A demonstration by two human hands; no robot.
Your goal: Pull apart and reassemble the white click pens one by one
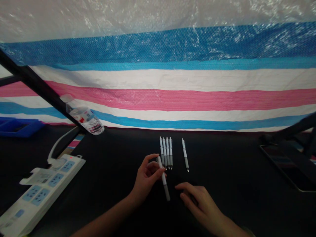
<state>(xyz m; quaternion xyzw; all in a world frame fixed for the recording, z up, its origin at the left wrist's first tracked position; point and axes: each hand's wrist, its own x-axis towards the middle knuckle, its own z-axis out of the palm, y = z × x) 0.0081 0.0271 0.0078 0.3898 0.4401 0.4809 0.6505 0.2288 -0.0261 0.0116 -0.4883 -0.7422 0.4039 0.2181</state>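
My left hand (149, 174) holds a white pen with a grey grip (163, 176). The thumb and fingers pinch its barrel, the index fingertip rests at its top end, and the grey end slants down toward me. Just beyond, several matching pens (166, 153) lie side by side in a row. A single pen of the same kind (185, 154) lies apart to their right, its tip toward me. My right hand (199, 200) hovers low over the black table right of the held pen, fingers loosely bent and apart, with nothing seen in them.
At the left lies a white power strip (49, 187) with a plugged-in cable. A clear plastic bottle (86, 118) leans behind it, near a black frame bar (37, 82) and a blue tray (22, 126). A dark phone-like slab (286, 164) is at the right. Striped sheeting (172, 98) hangs behind the table.
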